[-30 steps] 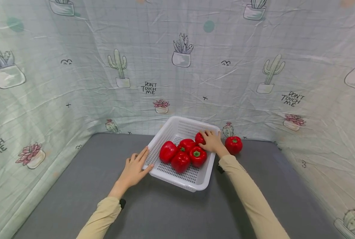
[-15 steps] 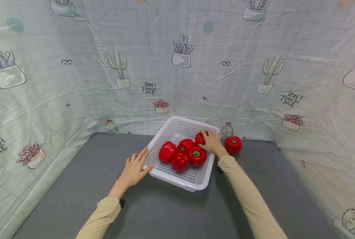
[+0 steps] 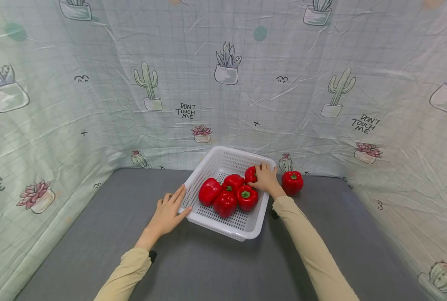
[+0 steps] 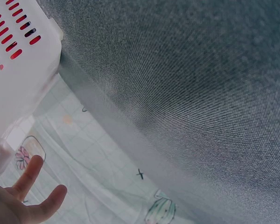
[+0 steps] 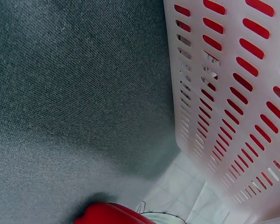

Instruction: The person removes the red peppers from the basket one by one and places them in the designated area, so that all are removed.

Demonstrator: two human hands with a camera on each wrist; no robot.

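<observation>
In the head view a white perforated basket (image 3: 242,233) stands tilted at an angle on the grey table, with several red bell peppers (image 3: 225,204) inside. My left hand (image 3: 166,214) rests with extended fingers on the basket's left rim. At the back right corner my right hand (image 3: 265,179) reaches over the rim, its fingers curled round a red pepper (image 3: 250,174). The left wrist view has two fingers of the left hand (image 4: 28,200) beside the basket wall (image 4: 18,88). The right wrist view shows the basket's side wall (image 5: 210,154), but not the right hand.
Another red pepper (image 3: 293,183) sits on the table (image 3: 208,271) just right of the basket; its edge shows in the right wrist view (image 5: 109,215). A pale cloth printed with cacti (image 3: 223,108) hangs behind and at both sides.
The whole head view has shifted slightly to the left. Both hands keep their places on the basket rim and the pepper.
</observation>
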